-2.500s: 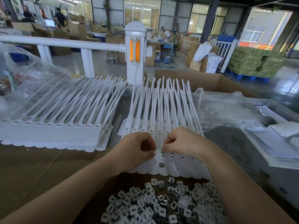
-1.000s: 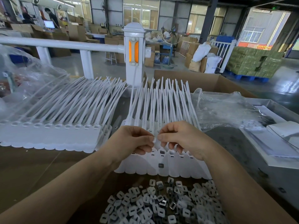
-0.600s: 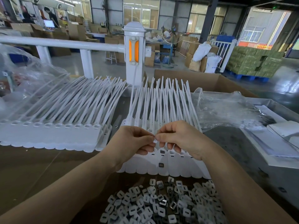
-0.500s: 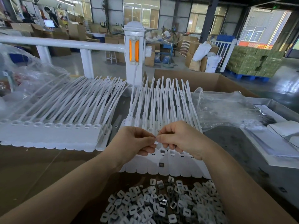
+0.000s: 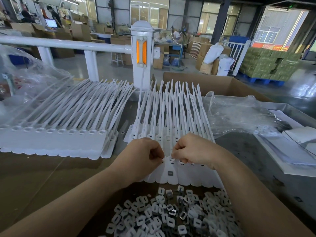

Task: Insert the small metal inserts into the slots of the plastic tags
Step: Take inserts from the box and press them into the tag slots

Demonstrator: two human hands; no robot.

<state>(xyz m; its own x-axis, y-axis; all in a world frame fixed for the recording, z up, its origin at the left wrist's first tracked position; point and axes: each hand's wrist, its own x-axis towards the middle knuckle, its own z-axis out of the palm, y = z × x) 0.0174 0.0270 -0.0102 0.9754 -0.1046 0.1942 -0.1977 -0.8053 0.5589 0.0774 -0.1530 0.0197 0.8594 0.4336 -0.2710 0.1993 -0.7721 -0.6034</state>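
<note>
A person's two bare hands meet over a strip of joined white plastic tags (image 5: pixel 172 175) lying on the worktop (image 5: pixel 34 173) directly in front of them. The left hand (image 5: pixel 143 156) and right hand (image 5: pixel 191 151) are both curled, fingertips nearly touching at the middle of the strip, where a row of small slots runs left to right. Each seems to pinch something tiny at the slots; what is held cannot be made out. The tags' long tails fan away from the person, so each tag's long axis runs front to back, with the slots at the near end, under the fingertips. A heap of small metal inserts (image 5: pixel 171 218) lies nearer still, between the forearms, with one loose insert (image 5: pixel 170 173) resting on the strip just below the hands. Either hand could reach the heap by drawing back; the right forearm lies closer against it. A second batch of tags (image 5: pixel 56 141) sits to the left.
</note>
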